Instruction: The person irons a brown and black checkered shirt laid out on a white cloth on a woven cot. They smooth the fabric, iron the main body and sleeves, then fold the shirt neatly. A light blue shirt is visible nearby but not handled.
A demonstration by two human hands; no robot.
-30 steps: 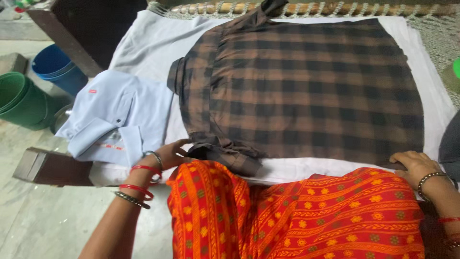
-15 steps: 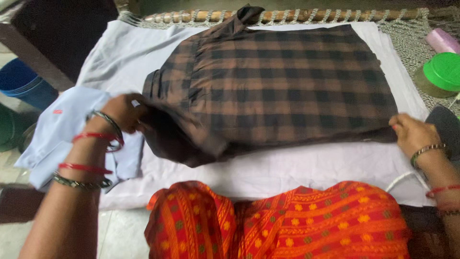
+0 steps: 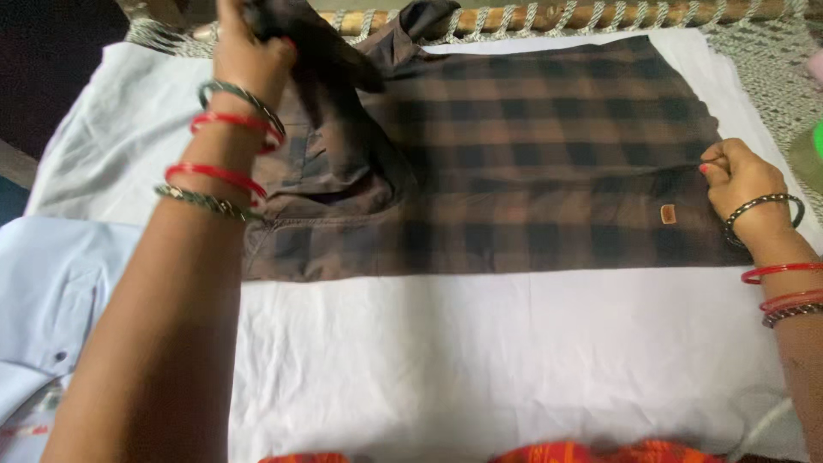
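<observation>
One white sheet (image 3: 480, 343) spreads under both my hands, with one wooden bed rail (image 3: 549, 15) beyond my fingertips. One brown checked shirt (image 3: 531, 163) lies flat on the sheet between my hands, long axis left to right. One pale blue shirt (image 3: 43, 291) sits outside my left forearm. My left hand (image 3: 249, 47) is at the far collar end, fingers clamped on a lifted sleeve. My right hand (image 3: 741, 176) is nearer the hem, fingers pinched together on the shirt's edge.
</observation>
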